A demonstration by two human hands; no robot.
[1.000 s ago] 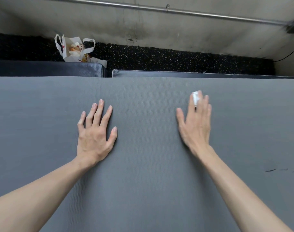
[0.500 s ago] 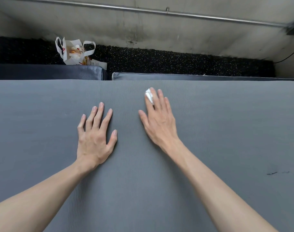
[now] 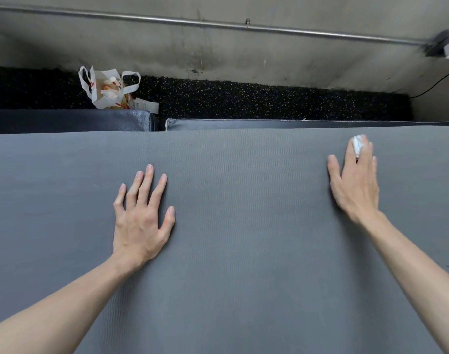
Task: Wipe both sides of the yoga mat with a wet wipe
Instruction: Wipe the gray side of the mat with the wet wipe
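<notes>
A grey yoga mat [image 3: 243,238], laid flat across the foreground, is pressed under the spread, straight-fingered left hand [image 3: 141,223], while a crumpled wet wipe [image 3: 358,145] is pinned beneath the flat fingers of the right hand [image 3: 356,182] near the far edge.
</notes>
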